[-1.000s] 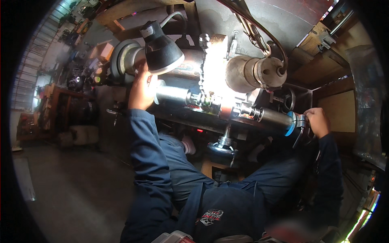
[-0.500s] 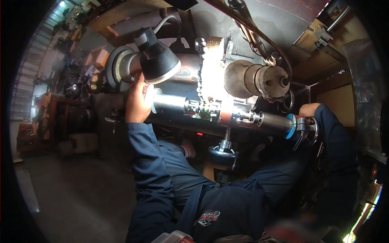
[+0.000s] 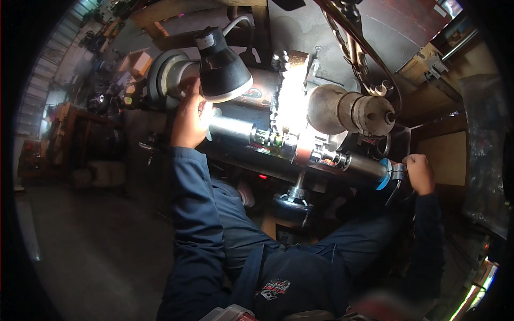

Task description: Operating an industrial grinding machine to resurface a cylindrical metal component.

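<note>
Lying left-right, the steel tube (image 3: 300, 147) has a hand (image 3: 188, 123) (image 3: 418, 172) at each end.

A black work lamp (image 3: 222, 67) with a pale rim hangs over the machine, its glare washing out a bright patch. A chain (image 3: 350, 51) curls at upper right. Cluttered shelves (image 3: 107, 69) stand left, above bare grey floor (image 3: 96, 251).

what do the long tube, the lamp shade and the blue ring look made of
Long tube: bare metal, probably steel; brushed grey, bright glare. Lamp shade: matte black, pale rim; painted metal or plastic, hard to tell. Blue ring: smooth, even colour; likely plastic or rubber.
</note>
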Demonstrator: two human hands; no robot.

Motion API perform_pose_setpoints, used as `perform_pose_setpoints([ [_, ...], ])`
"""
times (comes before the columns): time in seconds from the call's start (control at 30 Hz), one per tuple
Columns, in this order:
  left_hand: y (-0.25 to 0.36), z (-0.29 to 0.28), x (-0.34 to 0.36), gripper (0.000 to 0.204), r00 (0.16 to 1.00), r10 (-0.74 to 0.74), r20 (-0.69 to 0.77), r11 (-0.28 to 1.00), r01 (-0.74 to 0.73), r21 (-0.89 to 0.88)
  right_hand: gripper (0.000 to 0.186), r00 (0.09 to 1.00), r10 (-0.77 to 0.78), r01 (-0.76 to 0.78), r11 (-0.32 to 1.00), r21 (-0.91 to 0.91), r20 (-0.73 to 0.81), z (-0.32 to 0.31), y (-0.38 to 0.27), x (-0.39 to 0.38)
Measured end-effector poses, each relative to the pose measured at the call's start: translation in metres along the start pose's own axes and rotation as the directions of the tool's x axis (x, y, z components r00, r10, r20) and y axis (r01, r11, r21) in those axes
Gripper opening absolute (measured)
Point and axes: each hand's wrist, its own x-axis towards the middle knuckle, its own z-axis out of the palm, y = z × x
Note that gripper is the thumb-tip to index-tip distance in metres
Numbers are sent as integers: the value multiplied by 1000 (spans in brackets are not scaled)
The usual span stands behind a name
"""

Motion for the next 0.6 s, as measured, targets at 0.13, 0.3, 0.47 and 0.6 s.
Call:
perform_pose_setpoints([
  [0.13, 3, 1, 0, 52, 983, 169, -74, 963, -149, 224, 26, 920, -35, -2, 996, -94, -390, 10, -16, -44],
  [0.3, 5, 0, -3, 56, 1000, -16, -18, 996, 17, 86, 29, 661, -165, 173, 983, -65, -732, 44, -14, -70],
  [0.47, 1, 1, -3, 55, 998, 26, -51, 993, -20, 115, 37, 506, -181, 235, 970, -67, -843, 72, -8, -79],
  [0.6, -2, 3, -3, 53, 988, 129, -87, 981, -114, 159, 45, 440, -196, 271, 959, -79, -876, 89, -2, -82],
])
